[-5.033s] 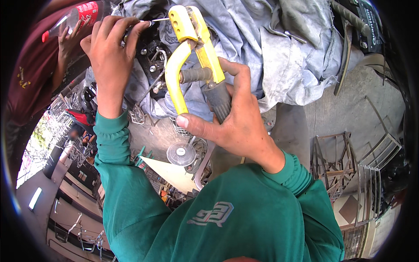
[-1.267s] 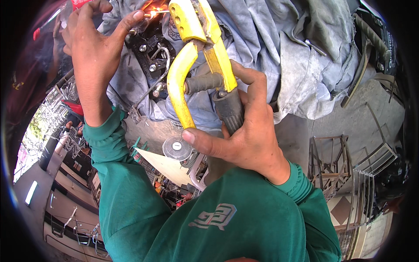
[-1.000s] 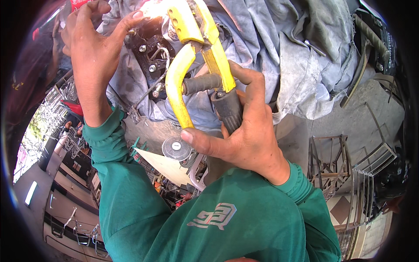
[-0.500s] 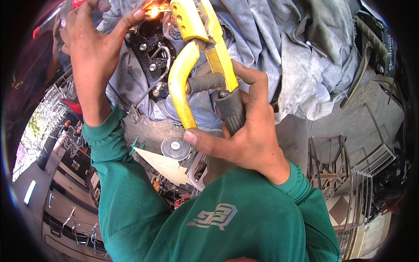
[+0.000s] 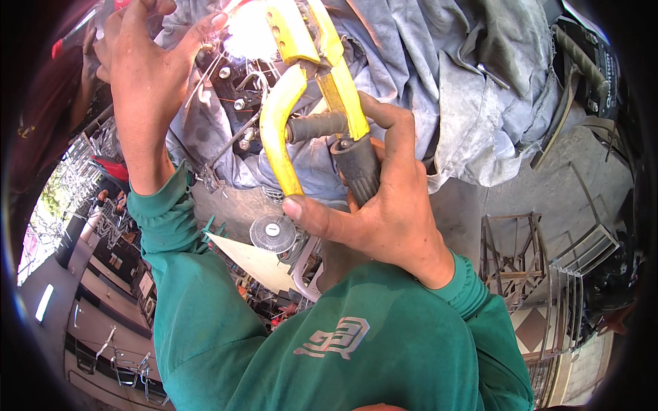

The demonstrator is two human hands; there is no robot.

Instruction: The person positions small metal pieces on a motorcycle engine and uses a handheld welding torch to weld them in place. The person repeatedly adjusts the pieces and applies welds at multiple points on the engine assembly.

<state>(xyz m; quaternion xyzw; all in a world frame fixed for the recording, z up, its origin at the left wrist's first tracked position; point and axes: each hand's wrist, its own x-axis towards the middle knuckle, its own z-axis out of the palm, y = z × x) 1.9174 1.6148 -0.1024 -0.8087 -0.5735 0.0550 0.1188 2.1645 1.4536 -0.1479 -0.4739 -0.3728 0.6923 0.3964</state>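
Observation:
My right hand (image 5: 394,205) grips a yellow welding electrode holder (image 5: 275,130) by its black handle. The thumb presses the tip of its curved lever. At the holder's jaw end, a glaring white welding arc (image 5: 252,31) throws sparks and washes out the spot where it burns. Beside the glare, on its left, is my left hand (image 5: 147,82), with thumb and fingers spread apart and some fingertips near the top edge. Below the arc lies a dark metal part with bolts (image 5: 238,104) and a bent metal rod, on grey-blue cloth.
Rumpled grey-blue cloth (image 5: 493,130) spreads across the work area to the right. A round fan (image 5: 273,233) and a pale board (image 5: 253,260) stand below. Metal frames (image 5: 514,253) are on the floor at right. Another person's dark sleeve (image 5: 51,123) shows at far left.
The orange glow at the electrode has become a larger white arc with flying sparks. The holder and my right hand have shifted slightly left. My left hand stays nearly still.

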